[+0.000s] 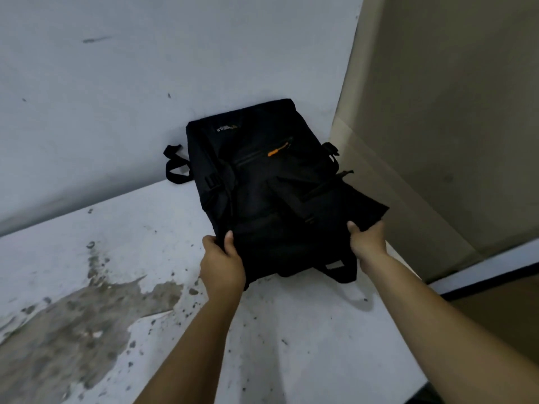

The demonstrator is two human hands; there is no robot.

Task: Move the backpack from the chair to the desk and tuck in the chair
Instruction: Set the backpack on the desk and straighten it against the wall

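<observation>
Looking down, head view: black backpack (262,193) lay flat on the white desk (306,330), far end propped against the wall (116,97) at 12 o'clock.
Left hand (223,263): at about 7 o'clock of the bag, thumb on top and fingers curled under the near-left corner, so it had a proper hold of the fabric.
Right hand (369,243): at about 4 o'clock, pinching the near-right corner the same way.
Where the bag was: on the desk, tucked into the back corner, right side close to the desk edge at 3 o'clock.
Chair: not in shot, so no idea if it was tucked.
Risk 1: my guess, letting go with the bag that near the right edge could've let it slump off, since it looked floppy.
Risk 2: loose strap (176,167) at 9 o'clock could've snagged if the bag got dragged.
Risk 3: desk paint was peeling in a big patch (73,330) at 8 o'clock; sliding could've picked up flakes.
Count: one backpack, one desk, two hands, one orange zip pull (275,151), zero chairs visible.
</observation>
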